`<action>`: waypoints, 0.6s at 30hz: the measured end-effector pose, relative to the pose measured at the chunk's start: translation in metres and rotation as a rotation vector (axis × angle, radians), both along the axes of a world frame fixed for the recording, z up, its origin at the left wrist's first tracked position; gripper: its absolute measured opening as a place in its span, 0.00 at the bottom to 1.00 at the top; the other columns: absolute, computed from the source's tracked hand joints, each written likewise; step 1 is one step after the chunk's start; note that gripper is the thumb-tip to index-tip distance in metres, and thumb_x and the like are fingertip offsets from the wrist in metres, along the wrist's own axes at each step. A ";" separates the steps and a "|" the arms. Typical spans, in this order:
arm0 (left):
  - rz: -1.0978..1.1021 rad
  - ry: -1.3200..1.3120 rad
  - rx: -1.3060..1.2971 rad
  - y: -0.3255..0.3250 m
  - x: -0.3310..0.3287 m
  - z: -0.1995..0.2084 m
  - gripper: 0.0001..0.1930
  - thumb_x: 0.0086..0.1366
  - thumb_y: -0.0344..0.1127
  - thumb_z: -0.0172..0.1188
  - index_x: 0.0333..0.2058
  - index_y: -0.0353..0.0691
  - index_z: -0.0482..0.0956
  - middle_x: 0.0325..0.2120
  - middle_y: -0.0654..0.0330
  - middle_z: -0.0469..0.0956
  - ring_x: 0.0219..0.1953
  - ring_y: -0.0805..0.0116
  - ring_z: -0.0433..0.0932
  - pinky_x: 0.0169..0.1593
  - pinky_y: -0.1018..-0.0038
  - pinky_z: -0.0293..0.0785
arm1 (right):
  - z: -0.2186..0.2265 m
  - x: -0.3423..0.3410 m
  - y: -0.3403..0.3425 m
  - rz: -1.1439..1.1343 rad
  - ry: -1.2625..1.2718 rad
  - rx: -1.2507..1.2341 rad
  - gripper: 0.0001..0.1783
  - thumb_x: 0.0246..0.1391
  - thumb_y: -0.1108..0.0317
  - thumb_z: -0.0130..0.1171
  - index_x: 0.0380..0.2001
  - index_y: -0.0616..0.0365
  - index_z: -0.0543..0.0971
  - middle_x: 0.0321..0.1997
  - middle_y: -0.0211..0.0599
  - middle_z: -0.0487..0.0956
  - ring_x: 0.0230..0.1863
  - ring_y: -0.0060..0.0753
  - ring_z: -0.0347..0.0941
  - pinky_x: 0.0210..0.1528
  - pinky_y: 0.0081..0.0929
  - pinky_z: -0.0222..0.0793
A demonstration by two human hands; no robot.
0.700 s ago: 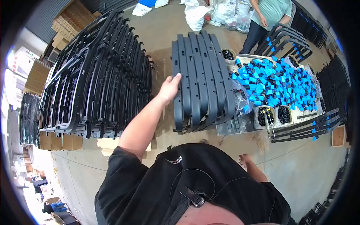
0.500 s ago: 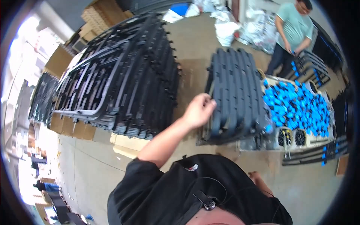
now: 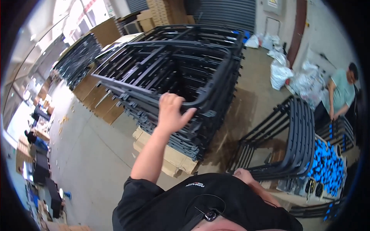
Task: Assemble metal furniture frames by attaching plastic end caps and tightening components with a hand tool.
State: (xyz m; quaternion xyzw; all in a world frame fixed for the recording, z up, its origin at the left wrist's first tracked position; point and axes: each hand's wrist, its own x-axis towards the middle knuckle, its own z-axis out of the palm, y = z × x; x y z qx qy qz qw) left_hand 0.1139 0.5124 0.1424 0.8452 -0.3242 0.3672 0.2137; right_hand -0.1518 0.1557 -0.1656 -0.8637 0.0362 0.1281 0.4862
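My left hand (image 3: pixel 172 111) is at the near rail of the top frame on a tall stack of black rectangular frames (image 3: pixel 219 82). Its fingers reach over the rail and the thumb stands well apart; whether it bears weight there I cannot tell. Low on the right, my right hand (image 3: pixel 243 175) is close to the lower near end of a row of black curved frames (image 3: pixel 302 127) standing on edge. Its fingers are small and partly hidden, so their grip does not show.
Blue clips (image 3: pixel 327 165) cover a table at the right, with small tubs of dark parts (image 3: pixel 310 185) beside them. A person (image 3: pixel 341 92) works behind it. White sacks (image 3: pixel 279 71) line the far wall. Flattened cardboard (image 3: pixel 169 154) lies under the tall stack.
My view has swung left. My left hand has moved off the standing row of frames and over to the tall stack. My right hand now shows near the standing row.
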 end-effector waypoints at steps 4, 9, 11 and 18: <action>-0.033 0.033 -0.051 0.000 0.005 0.001 0.21 0.56 0.50 0.72 0.34 0.37 0.78 0.38 0.52 0.73 0.50 0.47 0.69 0.64 0.53 0.58 | 0.115 0.136 0.047 -0.022 -0.092 0.420 0.03 0.62 0.72 0.58 0.33 0.59 0.77 0.27 0.31 0.79 0.28 0.23 0.74 0.32 0.25 0.70; -0.047 0.069 -0.021 0.009 0.003 0.008 0.22 0.55 0.48 0.71 0.40 0.38 0.78 0.41 0.53 0.74 0.52 0.48 0.70 0.66 0.53 0.58 | 0.267 0.309 0.068 -0.294 -0.383 0.599 0.13 0.65 0.59 0.61 0.39 0.58 0.76 0.29 0.28 0.76 0.25 0.21 0.72 0.25 0.23 0.69; -0.090 0.088 -0.020 0.007 0.005 0.010 0.23 0.55 0.46 0.71 0.44 0.38 0.77 0.44 0.53 0.74 0.53 0.49 0.70 0.66 0.52 0.58 | 0.302 0.364 0.057 -0.418 -0.298 0.458 0.27 0.58 0.44 0.66 0.39 0.59 0.77 0.31 0.29 0.75 0.28 0.24 0.74 0.26 0.23 0.71; 0.020 0.043 -0.564 0.084 0.057 -0.002 0.23 0.56 0.40 0.70 0.47 0.35 0.77 0.44 0.51 0.78 0.49 0.57 0.77 0.57 0.62 0.72 | 0.315 0.430 0.055 -0.392 -0.135 0.435 0.19 0.53 0.51 0.70 0.26 0.55 0.77 0.18 0.27 0.71 0.14 0.24 0.62 0.15 0.28 0.54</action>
